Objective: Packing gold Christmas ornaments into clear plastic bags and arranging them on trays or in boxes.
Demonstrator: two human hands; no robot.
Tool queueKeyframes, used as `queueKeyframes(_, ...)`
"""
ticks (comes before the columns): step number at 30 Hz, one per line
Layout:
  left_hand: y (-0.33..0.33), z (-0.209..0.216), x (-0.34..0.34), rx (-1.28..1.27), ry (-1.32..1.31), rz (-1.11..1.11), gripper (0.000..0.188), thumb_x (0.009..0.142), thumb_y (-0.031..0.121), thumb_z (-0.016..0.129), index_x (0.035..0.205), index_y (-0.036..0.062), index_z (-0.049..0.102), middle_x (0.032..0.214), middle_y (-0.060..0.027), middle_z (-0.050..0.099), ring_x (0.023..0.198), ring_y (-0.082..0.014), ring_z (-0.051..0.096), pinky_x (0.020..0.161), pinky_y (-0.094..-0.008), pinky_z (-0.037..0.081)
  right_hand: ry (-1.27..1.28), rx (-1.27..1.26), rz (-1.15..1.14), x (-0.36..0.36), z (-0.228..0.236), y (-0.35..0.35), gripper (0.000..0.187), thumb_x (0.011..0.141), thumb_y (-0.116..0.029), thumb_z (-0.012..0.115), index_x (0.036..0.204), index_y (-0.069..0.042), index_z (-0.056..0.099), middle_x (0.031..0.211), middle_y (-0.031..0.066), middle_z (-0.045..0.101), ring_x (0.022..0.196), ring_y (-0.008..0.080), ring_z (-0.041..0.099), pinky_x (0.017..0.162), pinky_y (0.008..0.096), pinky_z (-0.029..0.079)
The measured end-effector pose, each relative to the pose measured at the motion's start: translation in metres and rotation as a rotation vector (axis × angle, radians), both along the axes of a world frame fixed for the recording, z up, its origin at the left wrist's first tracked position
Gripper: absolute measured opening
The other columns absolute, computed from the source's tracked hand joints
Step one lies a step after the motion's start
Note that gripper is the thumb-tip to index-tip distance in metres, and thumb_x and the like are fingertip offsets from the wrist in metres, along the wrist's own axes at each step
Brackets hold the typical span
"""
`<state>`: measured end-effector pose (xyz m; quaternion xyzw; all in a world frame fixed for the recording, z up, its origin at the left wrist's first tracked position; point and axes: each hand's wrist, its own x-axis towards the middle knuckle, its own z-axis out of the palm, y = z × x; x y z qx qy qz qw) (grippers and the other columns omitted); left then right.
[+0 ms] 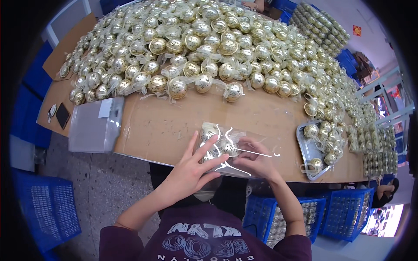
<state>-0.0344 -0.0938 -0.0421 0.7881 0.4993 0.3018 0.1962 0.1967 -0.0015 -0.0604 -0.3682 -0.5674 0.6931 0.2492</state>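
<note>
At the table's front edge lies a clear plastic bag (pixel 257 138) with several patterned silver-gold balls (pixel 227 148) inside, bright glare streaking its film. My left hand (pixel 191 169) rests over the bag's left part, fingers stretched and spread across the balls. From the right, my right hand (pixel 254 158) pinches the film beside a ball, its fingertips bent together. Beyond both hands spreads a large heap of similar shiny balls (pixel 202 82), many with pale translucent ribbons or wrapping.
A clear plastic box (pixel 93 130) sits at the table's left, near a phone (pixel 62 115). On the right, a metal tray (pixel 311 169) holds several balls. Blue crates (pixel 348 217) stand below on the right, another blue crate (pixel 45 209) on the left. Stacked balls (pixel 320 28) rise behind.
</note>
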Motion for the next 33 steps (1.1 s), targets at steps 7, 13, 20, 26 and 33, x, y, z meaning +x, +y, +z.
queueKeyframes(7, 0.022, 0.007, 0.001, 0.205, 0.192, -0.163, 0.036, 0.084, 0.034, 0.066, 0.107, 0.007, 0.061, 0.138, -0.0068, 0.047, 0.132, -0.0295, 0.038, 0.109, -0.051, 0.028, 0.018, 0.211, -0.201, -0.004, -0.017, 0.004, 0.034, 0.08, 0.003, 0.068, 0.111, 0.001, 0.054, 0.108, 0.01, 0.061, 0.096, 0.0187, 0.064, 0.081, 0.0292, 0.056)
queueKeyframes(13, 0.024, 0.01, 0.003, 0.246, 0.214, -0.181, 0.033, 0.086, 0.039, 0.062, 0.097, 0.0082, 0.06, 0.131, -0.0045, 0.054, 0.127, -0.0234, 0.045, 0.108, -0.049, 0.029, -0.146, -0.034, -0.116, 0.01, 0.004, 0.015, 0.046, 0.081, -0.001, 0.067, 0.125, 0.001, 0.052, 0.114, 0.0118, 0.063, 0.098, 0.0175, 0.064, 0.083, 0.0306, 0.053)
queueKeyframes(20, 0.028, 0.019, 0.011, 0.281, 0.195, -0.085, 0.028, 0.087, 0.036, 0.063, 0.093, 0.0098, 0.059, 0.121, -0.0028, 0.06, 0.118, -0.0211, 0.052, 0.102, -0.0442, 0.036, -0.481, 0.865, 0.017, 0.002, 0.052, 0.118, 0.054, 0.073, -0.017, 0.078, 0.123, -0.008, 0.057, 0.117, 0.0077, 0.057, 0.088, 0.0177, 0.062, 0.074, 0.0298, 0.052)
queueKeyframes(26, 0.043, 0.019, 0.028, 0.386, 0.18, -0.061, 0.019, 0.086, 0.031, 0.062, 0.088, 0.0128, 0.059, 0.088, 0.0011, 0.059, 0.092, -0.0175, 0.055, 0.082, -0.0343, 0.041, -0.769, 0.943, 0.202, -0.065, 0.036, 0.156, 0.069, 0.066, -0.019, 0.082, 0.127, -0.014, 0.05, 0.123, 0.0128, 0.051, 0.099, 0.0237, 0.057, 0.083, 0.0331, 0.05)
queueKeyframes(33, 0.049, 0.02, 0.029, 0.323, 0.146, -0.037, 0.012, 0.081, 0.026, 0.067, 0.083, 0.0141, 0.063, 0.082, 0.0009, 0.06, 0.084, -0.0191, 0.056, 0.074, -0.0332, 0.042, 0.352, -0.014, -0.006, 0.039, 0.05, 0.097, 0.075, 0.072, -0.013, 0.077, 0.137, -0.004, 0.041, 0.123, 0.0057, 0.053, 0.108, 0.018, 0.055, 0.087, 0.0345, 0.049)
